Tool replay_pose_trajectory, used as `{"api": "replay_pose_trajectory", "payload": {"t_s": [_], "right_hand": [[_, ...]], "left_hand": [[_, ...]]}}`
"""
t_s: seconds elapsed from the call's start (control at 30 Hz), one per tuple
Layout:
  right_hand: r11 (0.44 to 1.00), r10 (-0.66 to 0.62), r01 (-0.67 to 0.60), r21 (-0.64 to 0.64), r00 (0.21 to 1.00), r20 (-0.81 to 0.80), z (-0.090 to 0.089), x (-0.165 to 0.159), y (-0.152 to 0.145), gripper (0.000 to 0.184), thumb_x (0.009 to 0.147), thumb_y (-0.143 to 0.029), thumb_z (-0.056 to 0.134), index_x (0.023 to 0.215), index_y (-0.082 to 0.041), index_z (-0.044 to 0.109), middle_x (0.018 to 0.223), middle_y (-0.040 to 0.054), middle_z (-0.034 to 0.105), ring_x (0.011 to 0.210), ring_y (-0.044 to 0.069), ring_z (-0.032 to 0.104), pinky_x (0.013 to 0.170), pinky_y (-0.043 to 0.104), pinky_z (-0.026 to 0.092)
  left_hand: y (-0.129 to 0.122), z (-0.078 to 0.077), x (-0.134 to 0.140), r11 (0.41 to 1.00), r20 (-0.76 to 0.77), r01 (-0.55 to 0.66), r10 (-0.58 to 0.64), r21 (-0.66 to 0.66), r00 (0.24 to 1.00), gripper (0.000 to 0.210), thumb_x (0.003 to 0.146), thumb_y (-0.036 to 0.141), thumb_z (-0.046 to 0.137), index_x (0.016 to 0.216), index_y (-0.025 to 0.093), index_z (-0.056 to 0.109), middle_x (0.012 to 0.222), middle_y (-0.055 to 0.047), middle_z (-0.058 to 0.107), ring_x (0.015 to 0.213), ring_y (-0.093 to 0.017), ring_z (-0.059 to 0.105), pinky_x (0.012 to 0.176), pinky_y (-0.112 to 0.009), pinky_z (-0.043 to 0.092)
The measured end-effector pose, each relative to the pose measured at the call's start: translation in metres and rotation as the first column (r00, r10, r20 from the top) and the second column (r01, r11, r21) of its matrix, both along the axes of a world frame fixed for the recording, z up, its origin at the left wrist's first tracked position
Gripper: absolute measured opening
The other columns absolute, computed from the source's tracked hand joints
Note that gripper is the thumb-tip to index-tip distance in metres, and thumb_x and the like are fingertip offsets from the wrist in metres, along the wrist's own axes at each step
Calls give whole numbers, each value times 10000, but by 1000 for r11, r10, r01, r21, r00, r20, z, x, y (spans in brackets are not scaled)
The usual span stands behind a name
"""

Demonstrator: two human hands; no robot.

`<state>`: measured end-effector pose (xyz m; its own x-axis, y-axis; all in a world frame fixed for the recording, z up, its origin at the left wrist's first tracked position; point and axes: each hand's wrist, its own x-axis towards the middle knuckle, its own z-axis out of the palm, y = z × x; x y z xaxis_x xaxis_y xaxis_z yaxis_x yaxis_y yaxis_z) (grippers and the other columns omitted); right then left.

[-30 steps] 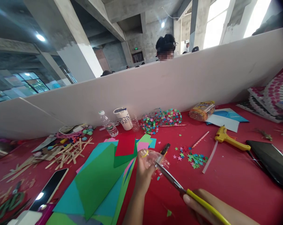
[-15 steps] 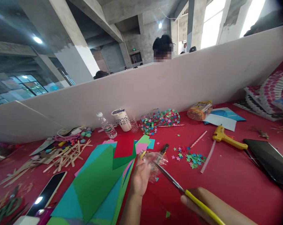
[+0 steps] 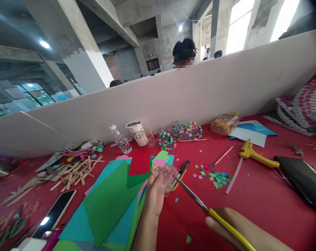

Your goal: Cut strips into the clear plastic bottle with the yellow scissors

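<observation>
My left hand (image 3: 155, 195) is closed round a crumpled clear plastic piece, which looks like a bottle's cut top (image 3: 168, 174) with something yellow at its upper end. In my right hand (image 3: 227, 221) are scissors (image 3: 193, 196) with yellow handles. Their blades point up and left, and the tips reach the right side of the plastic. Whether the tips are around it or only against it, I cannot tell. Just behind the plastic lies a yellow and black utility knife (image 3: 183, 169). Coloured paper sheets (image 3: 108, 202) spread left of my left hand.
Small stars (image 3: 220, 178) and a yellow glue gun (image 3: 257, 155) lie to the right, near a black tablet-like device (image 3: 301, 177). A water bottle (image 3: 121, 141), a cup (image 3: 137, 134) and star-covered plastic (image 3: 184, 134) stand along the white partition (image 3: 160, 101). Wooden sticks (image 3: 79, 170) and a phone (image 3: 55, 212) are left.
My left hand has turned the plastic piece and shifted it slightly up and left. More of the utility knife shows now. The scissors stay at the plastic's right side.
</observation>
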<state>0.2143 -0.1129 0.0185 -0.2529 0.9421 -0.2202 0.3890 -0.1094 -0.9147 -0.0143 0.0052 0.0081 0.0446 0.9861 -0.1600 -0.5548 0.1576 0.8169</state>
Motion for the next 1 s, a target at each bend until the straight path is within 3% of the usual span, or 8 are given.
{"api": "replay_pose_trajectory", "payload": {"t_s": [0.2,0.37,0.5,0.67,0.8,1.0], "right_hand": [[995,101,-101,-8,990,98,9,4,4,591,932,-732,439,848,-180,635,831,28,666,710,188,557,651,251,461],[989,147,-147,4,987,64,7,2,4,612,950,-727,408,876,-162,630,879,34,679,734,186,553,667,249,458],[982,190,-190,-11,980,58,4,1,3,670,937,-762,370,907,-147,636,916,65,695,774,216,583,673,263,458],[977,211,-213,16,975,66,3,-2,2,590,968,-712,380,868,-175,602,873,30,676,716,178,554,647,240,442],[975,223,-223,-4,974,42,8,-1,0,620,973,-716,352,945,-167,639,972,69,720,805,221,617,708,257,468],[970,230,-234,65,971,60,1,2,1,562,979,-670,425,932,-167,671,906,53,733,758,209,635,646,243,453]], "left_hand": [[-2,3,2,999,-72,-3,6,33,997,592,768,399,793,1264,188,548,1246,-161,686,1203,-301,641,1041,-464,470],[-7,-2,10,993,-160,26,-8,113,987,779,746,364,802,1398,237,394,1184,-136,694,1139,-274,665,977,-413,490],[-6,-9,14,991,-206,-19,46,131,978,746,697,340,792,1340,223,433,1070,-90,703,1038,-241,675,935,-377,499],[-7,-6,16,989,-233,-89,115,122,966,613,719,363,754,1246,221,475,1012,-67,702,894,-210,682,731,-298,522],[-7,-1,13,984,-151,-123,143,130,978,568,715,259,726,1238,222,507,1018,-51,702,966,-196,679,872,-316,506],[0,-4,3,984,-44,-169,172,51,984,446,698,252,726,1108,197,560,966,-53,716,917,-192,692,884,-335,505]]}}
